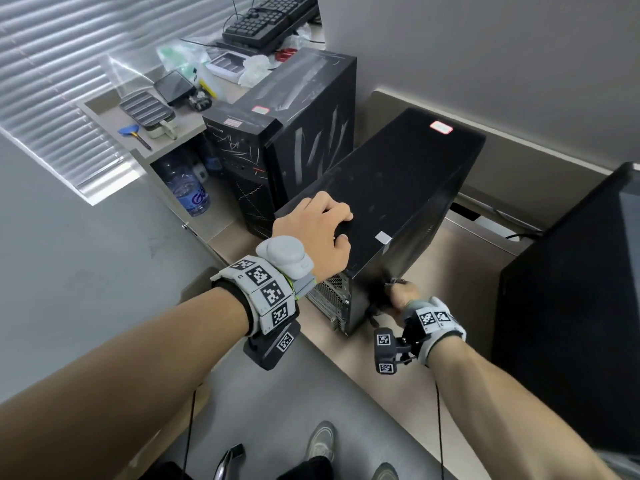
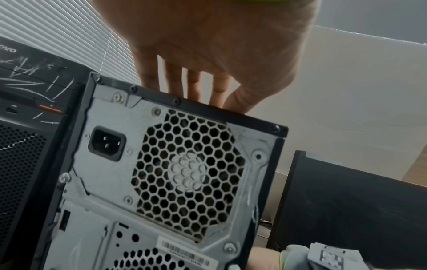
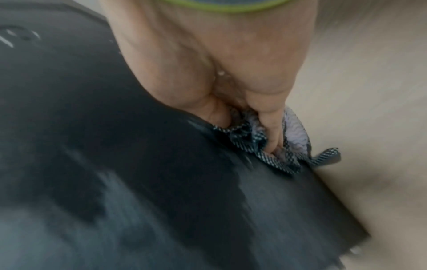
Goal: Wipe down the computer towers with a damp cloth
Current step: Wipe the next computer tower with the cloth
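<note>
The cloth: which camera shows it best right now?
Right wrist view: the checked cloth is bunched in the right hand against the tower's side. The head view shows only a dark scrap; the left wrist view shows none.

The scratched black tower (image 1: 277, 133) carries the brand word "lenovo" on the top edge of its front panel; the left wrist view catches its last letters, "ovo" (image 2: 7, 49). Red-bordered stickers on the tops of this tower and the nearer tower (image 1: 398, 188) are too small to read. The barcode label (image 2: 184, 255) on the nearer tower's metal back is blurred. The wristbands (image 1: 263, 289) bear square black-and-white coded markers, no words.
</note>
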A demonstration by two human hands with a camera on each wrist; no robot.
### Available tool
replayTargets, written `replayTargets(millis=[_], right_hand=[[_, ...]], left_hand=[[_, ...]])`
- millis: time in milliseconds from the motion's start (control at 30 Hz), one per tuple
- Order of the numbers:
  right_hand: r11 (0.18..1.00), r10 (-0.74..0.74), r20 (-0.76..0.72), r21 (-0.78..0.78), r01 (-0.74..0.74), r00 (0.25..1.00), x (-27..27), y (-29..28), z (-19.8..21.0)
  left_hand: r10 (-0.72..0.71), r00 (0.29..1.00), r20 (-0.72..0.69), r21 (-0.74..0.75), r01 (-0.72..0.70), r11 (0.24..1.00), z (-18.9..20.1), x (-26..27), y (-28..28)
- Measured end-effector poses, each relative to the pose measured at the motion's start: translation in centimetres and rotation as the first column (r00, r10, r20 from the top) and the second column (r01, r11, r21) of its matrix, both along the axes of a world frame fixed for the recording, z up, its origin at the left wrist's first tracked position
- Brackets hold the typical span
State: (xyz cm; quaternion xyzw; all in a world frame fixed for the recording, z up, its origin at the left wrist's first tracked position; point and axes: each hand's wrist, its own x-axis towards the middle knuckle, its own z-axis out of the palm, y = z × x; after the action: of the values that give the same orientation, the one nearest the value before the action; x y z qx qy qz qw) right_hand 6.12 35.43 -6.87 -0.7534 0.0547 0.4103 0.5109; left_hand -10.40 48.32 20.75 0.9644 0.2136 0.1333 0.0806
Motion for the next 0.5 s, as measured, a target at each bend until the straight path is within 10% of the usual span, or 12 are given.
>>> replayTargets(millis=[200,500], right_hand=[[0.966,-0.221,0.174,0.178,0.190,0.960,4.2,-1.1,13.9],[0.888,-0.345,0.108,0.359,0.287,0.932,2.6,-0.8,17.0]], left_hand=[[-0.020,1.000,-0.003,0.000,0.020,1.000,0.3,0.2,0.1],[-0.029,0.975,-0.221,0.011,0.032,0.999,2.6,2.0,0.5]])
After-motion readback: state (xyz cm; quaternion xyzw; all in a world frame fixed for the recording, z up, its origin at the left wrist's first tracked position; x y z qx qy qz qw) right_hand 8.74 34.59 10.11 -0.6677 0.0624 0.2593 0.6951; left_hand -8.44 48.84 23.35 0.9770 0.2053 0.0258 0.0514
